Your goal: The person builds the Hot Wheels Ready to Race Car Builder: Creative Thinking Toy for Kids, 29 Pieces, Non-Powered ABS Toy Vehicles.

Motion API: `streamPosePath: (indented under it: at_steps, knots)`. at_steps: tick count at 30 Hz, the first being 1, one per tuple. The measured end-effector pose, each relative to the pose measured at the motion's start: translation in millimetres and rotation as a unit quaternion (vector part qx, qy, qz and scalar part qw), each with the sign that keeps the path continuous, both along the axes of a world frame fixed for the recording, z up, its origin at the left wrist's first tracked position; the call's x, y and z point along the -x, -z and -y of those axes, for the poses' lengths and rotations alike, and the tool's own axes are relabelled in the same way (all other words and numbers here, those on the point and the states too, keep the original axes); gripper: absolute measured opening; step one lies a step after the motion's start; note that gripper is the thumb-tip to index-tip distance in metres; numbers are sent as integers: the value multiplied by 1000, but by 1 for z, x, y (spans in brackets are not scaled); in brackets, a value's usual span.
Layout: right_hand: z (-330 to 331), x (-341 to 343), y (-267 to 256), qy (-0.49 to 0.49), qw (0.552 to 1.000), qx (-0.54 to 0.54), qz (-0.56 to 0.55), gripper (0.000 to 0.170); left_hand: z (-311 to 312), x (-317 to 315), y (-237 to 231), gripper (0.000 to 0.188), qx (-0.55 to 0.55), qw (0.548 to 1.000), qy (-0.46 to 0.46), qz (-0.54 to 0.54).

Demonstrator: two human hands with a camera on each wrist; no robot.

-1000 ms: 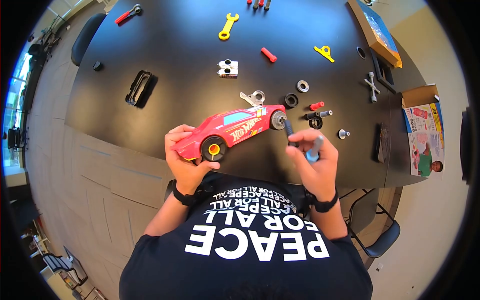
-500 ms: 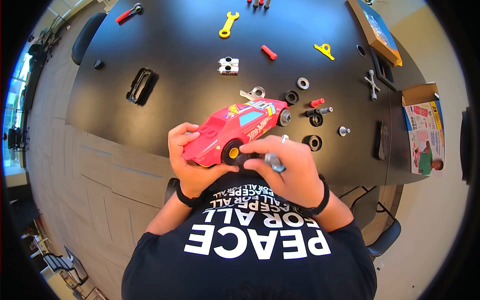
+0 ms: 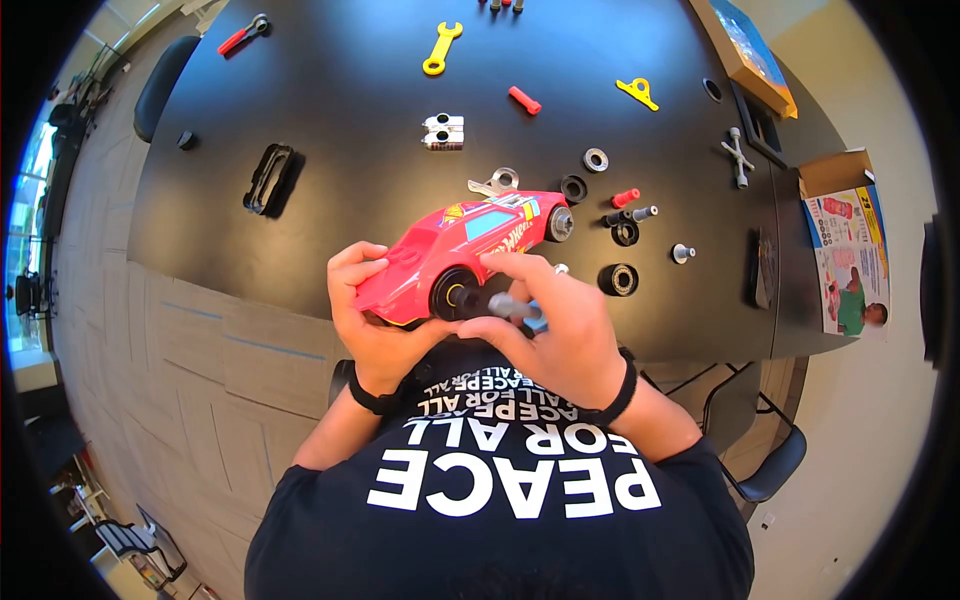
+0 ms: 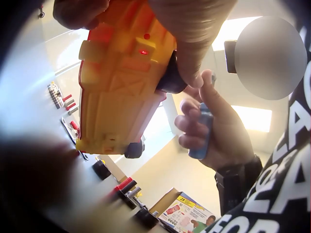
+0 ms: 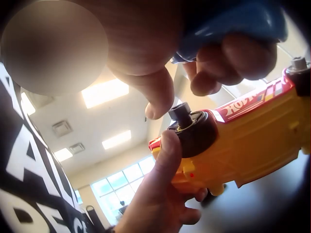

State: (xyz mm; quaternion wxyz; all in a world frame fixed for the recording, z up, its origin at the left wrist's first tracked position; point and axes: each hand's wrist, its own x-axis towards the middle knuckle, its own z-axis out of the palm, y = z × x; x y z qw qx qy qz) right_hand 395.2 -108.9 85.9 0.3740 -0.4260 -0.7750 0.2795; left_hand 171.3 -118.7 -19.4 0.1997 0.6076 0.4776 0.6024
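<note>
My left hand (image 3: 375,325) grips the rear end of a red toy car (image 3: 455,235), thumb beside the rear wheel. The car's yellow underside (image 4: 119,82) shows in the left wrist view. A black bolt (image 5: 181,115) stands in the hub of the black rear wheel (image 5: 199,136), its head sticking out. My right hand (image 3: 565,325) keeps its lower fingers curled round a blue-handled tool (image 4: 200,133) with a grey end. Its thumb and forefinger are close around the bolt head. At the car's other end, the front wheel (image 3: 560,224) has a grey hub.
Right of the car lie a black wheel (image 3: 619,280), black and grey rings, a red bolt (image 3: 626,198) and a grey socket piece (image 3: 683,253). Farther back are a silver engine block (image 3: 443,132), a yellow wrench (image 3: 442,48) and a cross wrench (image 3: 738,158). A printed box (image 3: 845,250) stands at right.
My right hand has carried the black bolt from beside the front wheel to the rear wheel, where it now sits in the yellow hub. The car has turned slightly in my left hand.
</note>
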Motion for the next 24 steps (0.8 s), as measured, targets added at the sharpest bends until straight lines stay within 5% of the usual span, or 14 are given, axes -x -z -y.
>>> streamPosePath:
  at_steps: [2,5,6,10,20,24]
  knots:
    - [3,-5,-11,35,991,130,-7,43,1,2,-3,105,1,1000,-2,5]
    - [12,-21,-8,38,981,163,-95,45,2,6,-4,106,4,1000,-1,4]
    - [6,-31,-3,-13,998,48,-36,48,2,7,-4,106,4,1000,-2,4]
    - [11,-55,-23,-57,983,119,129,59,2,8,-6,107,1,1000,-1,0]
    - [16,-62,-63,-50,988,63,134,47,1,1,-15,105,-34,998,-4,-58]
    - [15,-63,-57,-39,981,-71,179,40,5,-1,-22,104,-49,994,-17,-94]
